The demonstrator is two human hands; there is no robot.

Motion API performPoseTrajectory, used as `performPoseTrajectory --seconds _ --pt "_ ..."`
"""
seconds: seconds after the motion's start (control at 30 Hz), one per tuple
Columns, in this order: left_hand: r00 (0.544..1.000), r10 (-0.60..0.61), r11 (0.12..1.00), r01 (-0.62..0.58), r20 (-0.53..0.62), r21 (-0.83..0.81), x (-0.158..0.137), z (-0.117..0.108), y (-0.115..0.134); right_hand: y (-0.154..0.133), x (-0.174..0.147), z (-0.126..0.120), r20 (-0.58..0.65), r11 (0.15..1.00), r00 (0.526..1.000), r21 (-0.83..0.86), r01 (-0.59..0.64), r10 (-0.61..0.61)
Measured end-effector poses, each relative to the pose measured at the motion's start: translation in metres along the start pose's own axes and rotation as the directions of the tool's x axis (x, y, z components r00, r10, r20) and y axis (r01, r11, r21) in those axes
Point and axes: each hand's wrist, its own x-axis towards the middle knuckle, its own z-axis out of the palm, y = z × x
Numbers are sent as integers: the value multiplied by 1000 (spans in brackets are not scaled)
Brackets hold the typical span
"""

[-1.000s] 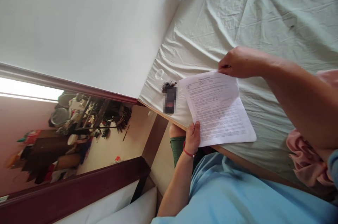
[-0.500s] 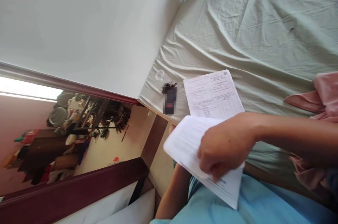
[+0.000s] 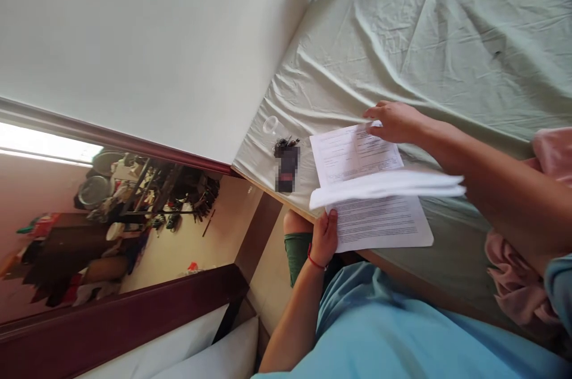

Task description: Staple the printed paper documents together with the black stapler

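My left hand (image 3: 325,236) is closed on the left edge of a stack of printed papers (image 3: 379,224), with the thumb on top. The upper pages of this stack (image 3: 384,187) stand raised and curled, seen nearly edge-on. Behind them a printed sheet (image 3: 339,152) lies flat on the bed. My right hand (image 3: 395,121) is over the far right corner of that sheet, its fingers stretched to the left and slightly apart. Whether the fingertips touch the paper is hard to make out.
A pale green bedsheet (image 3: 424,51) covers the bed. Left of the papers lie a dark blurred-out object (image 3: 286,170) and a clear plastic cup (image 3: 271,125). Pink cloth (image 3: 513,277) is bunched at the right. A white wall (image 3: 156,39) borders the bed.
My right hand has left the stack and moved up to the flat sheet's far corner. The stack has come down toward the bed edge, its upper pages lifted; my left hand is now visible.
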Motion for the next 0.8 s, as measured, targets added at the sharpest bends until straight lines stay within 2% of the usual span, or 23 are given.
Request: performPoseTrajectory --seconds 0.1,0.17,0.37,0.47,0.8 --pt "994 87 995 -90 64 45 -1 2 -1 3 -1 -3 69 999 998 -39 6 -3" --pt "990 110 992 -114 83 48 0 2 -1 1 -2 -8 72 999 997 -52 -10 14" --pt "991 96 993 -102 91 64 1 2 -2 -10 -4 -18 22 996 997 -60 -67 69" --pt "991 92 993 -99 99 63 2 2 -3 -14 -7 -21 43 997 996 -29 -75 76" --pt "995 80 994 -84 62 64 5 1 -6 -26 -11 -30 -10 999 1000 -41 -29 28"
